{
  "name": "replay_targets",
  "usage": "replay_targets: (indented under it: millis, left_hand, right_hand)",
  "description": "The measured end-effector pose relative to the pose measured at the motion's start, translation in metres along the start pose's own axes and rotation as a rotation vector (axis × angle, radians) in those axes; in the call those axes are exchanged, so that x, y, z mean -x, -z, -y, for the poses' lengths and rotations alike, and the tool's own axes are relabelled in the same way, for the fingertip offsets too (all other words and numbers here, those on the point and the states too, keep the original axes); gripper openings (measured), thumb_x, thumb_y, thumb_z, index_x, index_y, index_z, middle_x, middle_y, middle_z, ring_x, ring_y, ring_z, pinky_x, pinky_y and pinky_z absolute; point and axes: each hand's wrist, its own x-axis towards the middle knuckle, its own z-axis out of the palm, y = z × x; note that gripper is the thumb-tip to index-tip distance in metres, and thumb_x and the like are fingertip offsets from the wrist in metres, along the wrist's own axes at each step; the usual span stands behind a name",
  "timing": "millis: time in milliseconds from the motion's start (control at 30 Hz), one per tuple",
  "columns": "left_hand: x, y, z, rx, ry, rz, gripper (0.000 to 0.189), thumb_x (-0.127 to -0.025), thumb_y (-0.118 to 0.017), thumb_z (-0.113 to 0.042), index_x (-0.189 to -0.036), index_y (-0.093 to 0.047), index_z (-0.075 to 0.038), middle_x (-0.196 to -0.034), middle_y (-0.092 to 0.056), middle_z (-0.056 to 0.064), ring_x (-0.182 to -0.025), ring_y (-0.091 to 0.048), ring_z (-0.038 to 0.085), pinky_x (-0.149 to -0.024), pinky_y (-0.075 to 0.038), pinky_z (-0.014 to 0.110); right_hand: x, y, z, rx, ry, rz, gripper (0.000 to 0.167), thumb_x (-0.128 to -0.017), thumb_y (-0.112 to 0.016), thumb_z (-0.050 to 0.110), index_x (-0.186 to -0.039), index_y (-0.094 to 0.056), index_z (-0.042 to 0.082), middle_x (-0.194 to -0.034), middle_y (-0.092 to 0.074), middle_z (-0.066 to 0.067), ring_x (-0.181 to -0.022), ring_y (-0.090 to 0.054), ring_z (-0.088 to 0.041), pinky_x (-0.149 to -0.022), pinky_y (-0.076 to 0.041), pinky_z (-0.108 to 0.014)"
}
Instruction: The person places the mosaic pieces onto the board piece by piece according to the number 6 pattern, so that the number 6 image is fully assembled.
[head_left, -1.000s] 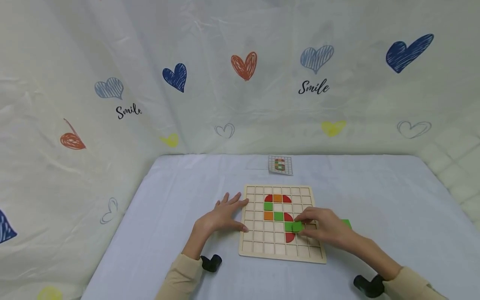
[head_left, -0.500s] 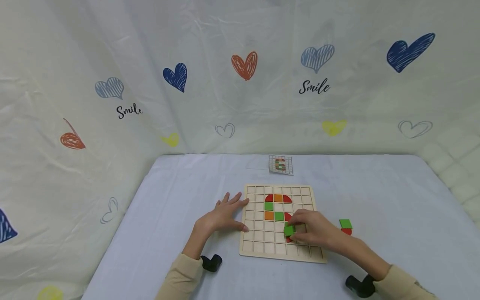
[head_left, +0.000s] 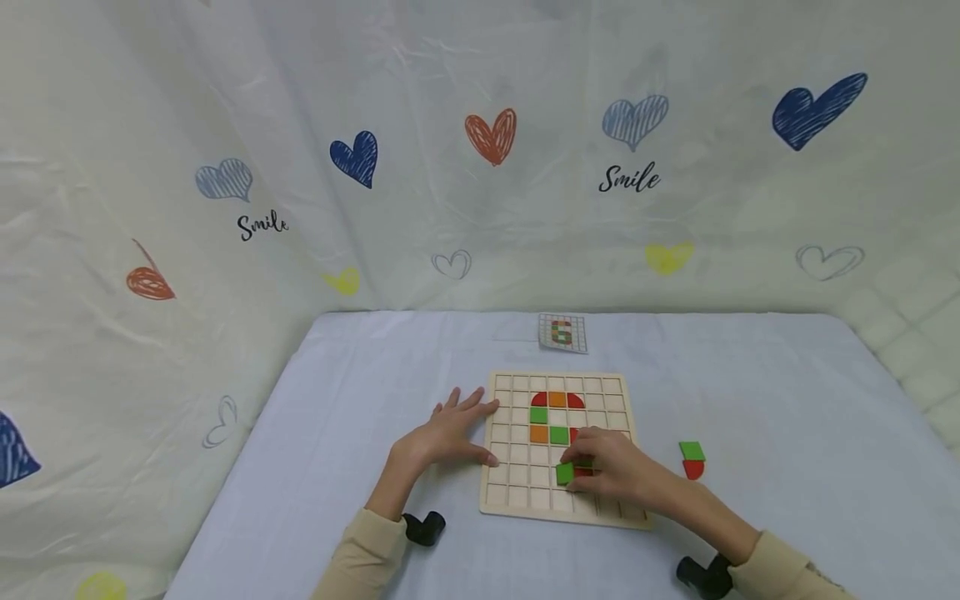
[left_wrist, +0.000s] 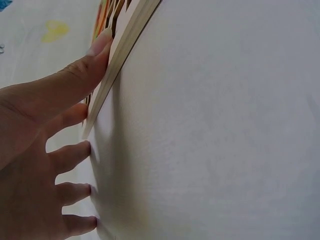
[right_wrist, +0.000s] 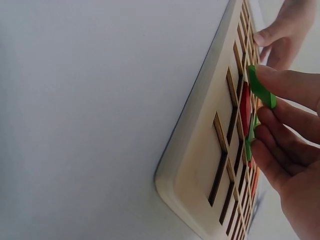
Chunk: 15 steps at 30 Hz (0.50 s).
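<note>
A wooden grid board lies on the table, with red, orange and green tiles set in some of its squares. My right hand pinches a green square tile between thumb and fingers over the lower middle of the board. In the right wrist view that green tile is tilted above the grid. My left hand is spread at the board's left side, thumb and index finger touching its edge. The left wrist view shows the thumb on the board's rim. Part of the tile pattern is hidden behind my right hand.
To the right of the board a loose green tile and a red rounded tile lie on the white tablecloth. A small printed card with a grid pattern lies behind the board. A curtain with hearts hangs at the back.
My right hand has moved left and slightly toward me across the board, carrying the green tile. The loose tiles at the right are now uncovered. My left hand stays in place.
</note>
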Motion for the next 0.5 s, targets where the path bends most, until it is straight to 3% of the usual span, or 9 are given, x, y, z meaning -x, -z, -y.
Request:
replay_targets:
  millis: [500]
  left_hand:
    - [0.002, -0.0005, -0.0018, -0.002, -0.005, -0.01, 0.091, -0.081, -0.087, -0.042, -0.159, -0.043, -0.024, -0.172, -0.02, 0.006, -0.16, -0.002, 0.041, -0.127, -0.009, 0.063]
  right_hand:
    - [-0.0007, -0.006, 0.0083, 0.074, -0.043, 0.014, 0.023, -0.079, -0.09, 0.02, -0.098, -0.078, 0.014, -0.094, -0.065, 0.009, -0.087, -0.053, -0.006, -0.078, -0.055, -0.026]
